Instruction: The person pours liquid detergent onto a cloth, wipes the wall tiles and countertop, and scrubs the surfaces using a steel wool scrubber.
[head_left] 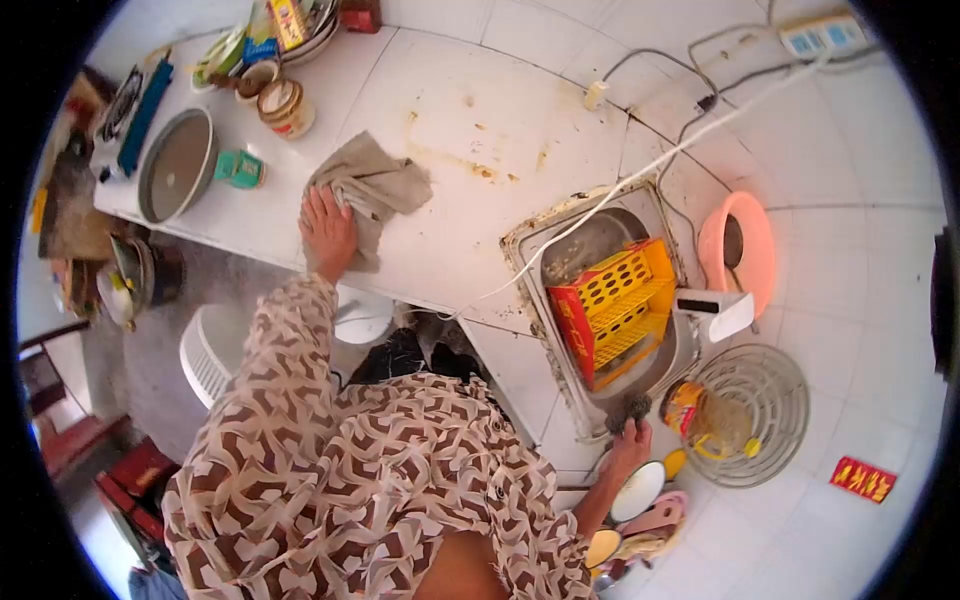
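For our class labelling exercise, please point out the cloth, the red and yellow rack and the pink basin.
Cloth [374, 180]: head view, on its crumpled middle.
Red and yellow rack [614, 287]: head view, on its yellow wall with holes.
Pink basin [762, 245]: head view, on its wall.

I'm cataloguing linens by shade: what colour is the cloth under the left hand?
Greyish beige; the cloth shows best in the head view.

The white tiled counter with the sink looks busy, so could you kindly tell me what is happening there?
A person's left hand rests on a crumpled grey-brown cloth on the white tiled counter. The right hand holds a dark, rough scrubber at the edge of the rectangular metal sink. A red-and-yellow perforated basket sits in the sink.
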